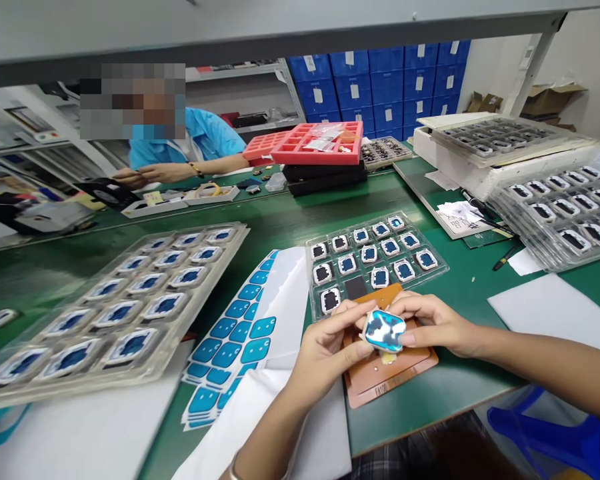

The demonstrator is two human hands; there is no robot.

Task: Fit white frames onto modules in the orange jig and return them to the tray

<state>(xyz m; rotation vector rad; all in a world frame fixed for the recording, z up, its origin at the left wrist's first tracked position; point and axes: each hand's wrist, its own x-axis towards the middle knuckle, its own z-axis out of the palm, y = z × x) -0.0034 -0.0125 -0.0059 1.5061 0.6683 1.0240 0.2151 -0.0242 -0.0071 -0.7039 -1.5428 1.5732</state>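
Observation:
Between my two hands is a small rounded-square device casing (pixel 384 331) with a shiny blue film on its face. My left hand (pixel 330 340) grips its left edge with thumb and fingers. On the right edge, my right hand (pixel 427 323) pinches it with the thumb on the front. Below it lies an orange-brown jig plate (pixel 365 387) with lettering along its front edge. A clear tray (pixel 443 270) of similar casings sits just beyond my hands. Sheets of blue film stickers (pixel 227 353) lie to the left of my left hand.
A large tray of casings (pixel 243 233) stands at the left, and stacked trays (pixel 540 253) stand at the right. Red compartment trays (pixel 320 157) rest on black ones at the back. Across the bench a co-worker in a blue shirt (pixel 213 137) handles something small. A shelf edge (pixel 300 40) crosses overhead.

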